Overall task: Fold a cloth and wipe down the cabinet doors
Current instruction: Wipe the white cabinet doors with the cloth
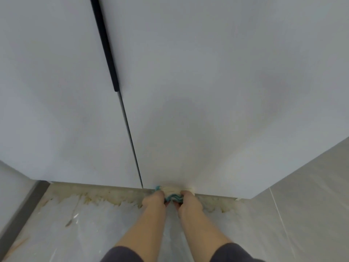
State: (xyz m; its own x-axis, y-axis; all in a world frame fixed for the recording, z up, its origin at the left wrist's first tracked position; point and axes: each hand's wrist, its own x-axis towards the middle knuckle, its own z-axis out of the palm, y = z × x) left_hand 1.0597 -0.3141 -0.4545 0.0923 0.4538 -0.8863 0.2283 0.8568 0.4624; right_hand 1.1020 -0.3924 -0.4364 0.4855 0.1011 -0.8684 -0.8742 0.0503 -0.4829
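A folded cream cloth (171,191) with teal edging is bunched against the bottom edge of the right cabinet door (217,103). My left hand (154,199) grips its left side and my right hand (189,199) grips its right side, both low near the floor. The left cabinet door (56,103) stands beside it, with a thin dark gap between the two. A long black handle (105,44) runs down the upper part of that gap. My fingers are mostly hidden under the cloth.
Grey floor tiles (75,233) lie below the doors, with a yellowish stained strip (98,197) along the plinth. A dark metal threshold (20,214) runs at the left. A tiled surface (311,195) rises at the right.
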